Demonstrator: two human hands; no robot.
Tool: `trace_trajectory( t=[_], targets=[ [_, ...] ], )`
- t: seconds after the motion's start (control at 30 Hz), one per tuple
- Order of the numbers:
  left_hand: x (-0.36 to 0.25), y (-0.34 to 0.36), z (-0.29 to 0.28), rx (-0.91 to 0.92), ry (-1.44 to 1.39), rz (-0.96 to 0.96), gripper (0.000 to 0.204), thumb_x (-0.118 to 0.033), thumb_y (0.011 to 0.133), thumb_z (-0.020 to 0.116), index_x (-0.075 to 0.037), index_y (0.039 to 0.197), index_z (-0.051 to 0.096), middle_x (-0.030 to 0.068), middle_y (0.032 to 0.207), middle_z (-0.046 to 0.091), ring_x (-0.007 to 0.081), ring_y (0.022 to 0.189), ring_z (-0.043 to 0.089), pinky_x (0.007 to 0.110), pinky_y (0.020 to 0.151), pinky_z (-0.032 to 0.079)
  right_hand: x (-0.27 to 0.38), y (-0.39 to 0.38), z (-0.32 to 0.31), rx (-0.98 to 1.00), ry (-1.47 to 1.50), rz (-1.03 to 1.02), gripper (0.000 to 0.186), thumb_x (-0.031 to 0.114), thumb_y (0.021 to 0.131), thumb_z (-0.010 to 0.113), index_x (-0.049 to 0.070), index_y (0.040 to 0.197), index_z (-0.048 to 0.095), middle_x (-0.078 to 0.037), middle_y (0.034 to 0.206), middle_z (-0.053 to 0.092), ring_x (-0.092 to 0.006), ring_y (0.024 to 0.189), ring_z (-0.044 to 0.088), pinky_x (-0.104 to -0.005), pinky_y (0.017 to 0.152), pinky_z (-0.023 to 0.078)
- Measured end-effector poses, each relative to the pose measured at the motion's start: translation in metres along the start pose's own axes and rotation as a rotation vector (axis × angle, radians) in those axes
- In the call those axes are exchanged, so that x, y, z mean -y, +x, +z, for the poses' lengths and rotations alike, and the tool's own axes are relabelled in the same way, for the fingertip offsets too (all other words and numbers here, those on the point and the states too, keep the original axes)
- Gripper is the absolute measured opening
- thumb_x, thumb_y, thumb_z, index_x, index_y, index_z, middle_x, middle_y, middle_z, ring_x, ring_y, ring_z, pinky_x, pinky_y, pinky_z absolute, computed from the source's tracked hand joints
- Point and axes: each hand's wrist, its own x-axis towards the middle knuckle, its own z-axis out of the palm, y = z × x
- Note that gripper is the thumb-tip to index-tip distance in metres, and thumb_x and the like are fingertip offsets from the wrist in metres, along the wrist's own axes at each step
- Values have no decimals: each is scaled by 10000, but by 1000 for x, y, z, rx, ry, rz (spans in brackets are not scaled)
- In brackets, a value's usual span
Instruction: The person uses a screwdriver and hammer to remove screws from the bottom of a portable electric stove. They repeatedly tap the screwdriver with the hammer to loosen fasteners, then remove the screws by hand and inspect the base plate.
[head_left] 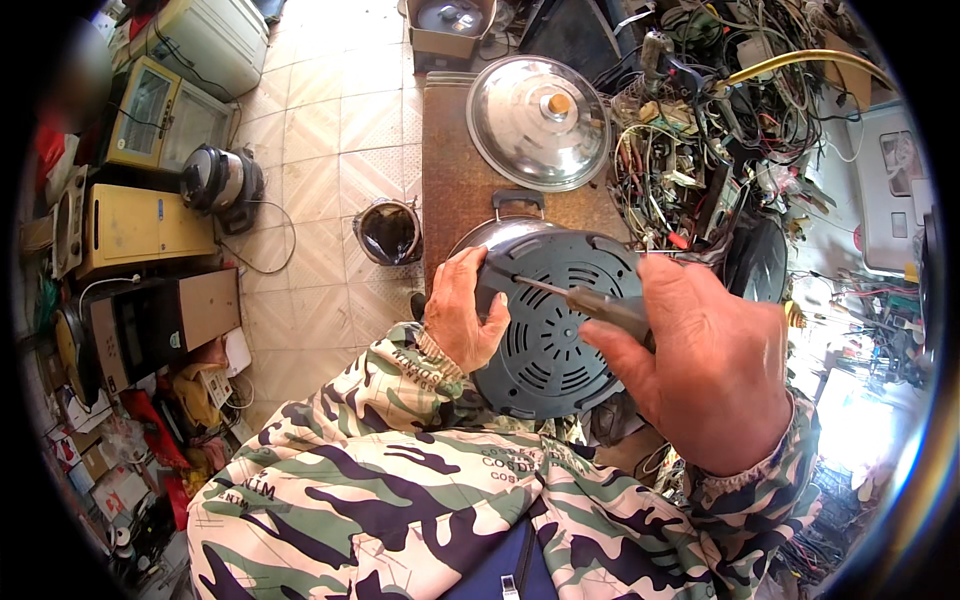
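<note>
A round black appliance base (545, 365) with vent slots and small holes faces up in front of my body. My left hand (463, 312) grips its left rim, with the thumb over the edge. In my right hand (712, 350) is a screwdriver (612, 308), its handle between thumb and fingers. The thin shaft points left, and its tip is at a hole in the upper left of the base, near my left hand. Whether a screw sits there is too small to tell. Behind the base, a shiny metal pot (490, 232) with a black side handle (518, 204) is partly hidden.
On the brown wooden table (450, 150) lies a steel lid (535, 125) with an orange knob. Tangled wires and parts (690, 150) crowd the right. A lined bin (388, 232) stands left of the table. Farther left are an electric cooker (222, 180) and cabinets (150, 228).
</note>
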Motion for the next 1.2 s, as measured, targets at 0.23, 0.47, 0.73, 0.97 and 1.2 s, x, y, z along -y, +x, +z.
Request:
trace_trajectory(
  t=[0.23, 0.47, 0.73, 0.97, 1.2],
  targets=[
    [1, -1, 1, -5, 6, 0, 627, -148, 842, 651, 77, 1403, 485, 290, 1347, 556, 446, 1256, 547, 497, 1120, 418, -14, 9, 19, -210, 317, -225, 238, 47, 762, 825, 18, 949, 680, -177, 937, 653, -328, 696, 678, -418, 559, 515],
    [1, -2, 3, -3, -3, 3, 620, -153, 845, 650, 76, 1398, 488, 284, 1344, 558, 443, 1253, 551, 491, 1114, 425, -17, 2, 4, -113, 93, -180, 326, 9, 752, 822, 2, 1038, 666, -189, 966, 661, -341, 747, 681, -396, 610, 537],
    [3, -1, 1, -5, 4, 10, 654, -156, 842, 685, 89, 1408, 469, 300, 1353, 548, 458, 1242, 540, 512, 1094, 437, -13, 1, 13, -145, 97, -122, 303, 5, 738, 822, 4, 999, 668, -141, 840, 645, -314, 678, 658, -402, 593, 530],
    [2, -2, 1, -8, 8, -4, 629, -171, 855, 661, 79, 1402, 479, 288, 1346, 554, 445, 1244, 547, 496, 1097, 435, -8, 6, 15, -207, 238, -173, 355, -46, 741, 770, 17, 1078, 678, -174, 962, 653, -294, 738, 672, -368, 646, 556],
    [0, -1, 0, 3, -1, -1, 647, -150, 842, 692, 84, 1404, 474, 292, 1352, 547, 455, 1238, 540, 506, 1084, 449, -12, 7, 6, -185, 196, -305, 248, 26, 760, 829, -17, 951, 676, -174, 958, 683, -293, 728, 697, -360, 674, 575]
  ],
)
